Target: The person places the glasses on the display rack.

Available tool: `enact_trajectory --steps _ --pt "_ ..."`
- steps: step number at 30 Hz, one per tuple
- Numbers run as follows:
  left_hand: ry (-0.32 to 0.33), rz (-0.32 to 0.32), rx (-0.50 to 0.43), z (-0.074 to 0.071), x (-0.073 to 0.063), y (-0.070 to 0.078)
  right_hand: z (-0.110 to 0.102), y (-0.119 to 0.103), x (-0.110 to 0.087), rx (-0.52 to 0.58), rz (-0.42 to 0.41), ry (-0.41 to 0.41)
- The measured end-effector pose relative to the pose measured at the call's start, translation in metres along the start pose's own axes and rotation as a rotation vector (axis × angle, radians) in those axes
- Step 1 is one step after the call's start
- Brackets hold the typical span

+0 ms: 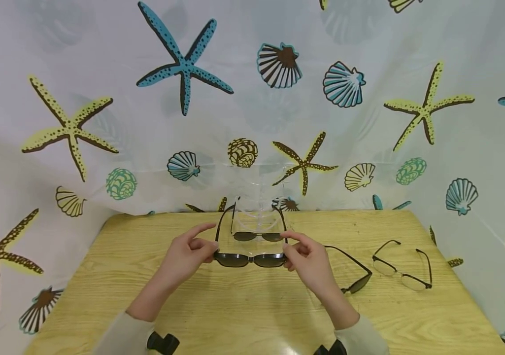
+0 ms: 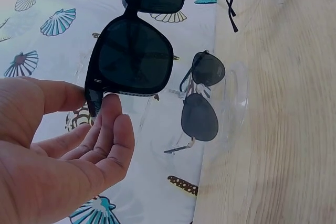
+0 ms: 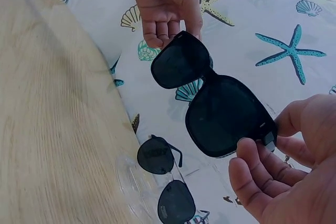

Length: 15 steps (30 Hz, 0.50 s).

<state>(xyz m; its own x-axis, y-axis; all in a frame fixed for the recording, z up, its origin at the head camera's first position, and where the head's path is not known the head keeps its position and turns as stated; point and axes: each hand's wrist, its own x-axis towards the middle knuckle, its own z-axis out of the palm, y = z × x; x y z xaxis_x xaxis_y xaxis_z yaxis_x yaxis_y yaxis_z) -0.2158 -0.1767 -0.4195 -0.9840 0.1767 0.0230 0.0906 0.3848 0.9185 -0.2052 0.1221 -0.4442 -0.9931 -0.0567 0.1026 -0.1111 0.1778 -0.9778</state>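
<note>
Black sunglasses (image 1: 234,260) with dark lenses are held up level in the head view, temples pointing away. My left hand (image 1: 190,252) pinches them at the left hinge between thumb and fingers. At the opposite hinge my right hand (image 1: 303,256) pinches the frame the same way. In the left wrist view the black sunglasses (image 2: 136,56) fill the upper middle, above the curled fingers (image 2: 107,129). Behind them, thin-framed sunglasses (image 1: 245,236) sit on a clear display stand (image 1: 258,219); the right wrist view shows these thin-framed sunglasses (image 3: 176,201) lower down.
On the wooden table (image 1: 190,305), dark-lensed sunglasses (image 1: 360,282) lie right of my right hand, partly behind it. Farther right are clear-lensed eyeglasses (image 1: 416,282) with open temples. A white curtain (image 1: 243,123) printed with starfish and shells hangs behind the table and along its sides.
</note>
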Motion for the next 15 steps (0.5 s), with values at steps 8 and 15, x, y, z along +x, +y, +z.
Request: enact_trajectory --steps 8,15 --pt "0.034 -0.020 -0.012 0.007 0.016 0.000 -0.003 0.001 0.012 -0.027 -0.004 0.029" --pt "0.070 0.002 -0.036 0.014 0.025 0.003 -0.003 0.004 0.025 -0.051 -0.018 0.068"
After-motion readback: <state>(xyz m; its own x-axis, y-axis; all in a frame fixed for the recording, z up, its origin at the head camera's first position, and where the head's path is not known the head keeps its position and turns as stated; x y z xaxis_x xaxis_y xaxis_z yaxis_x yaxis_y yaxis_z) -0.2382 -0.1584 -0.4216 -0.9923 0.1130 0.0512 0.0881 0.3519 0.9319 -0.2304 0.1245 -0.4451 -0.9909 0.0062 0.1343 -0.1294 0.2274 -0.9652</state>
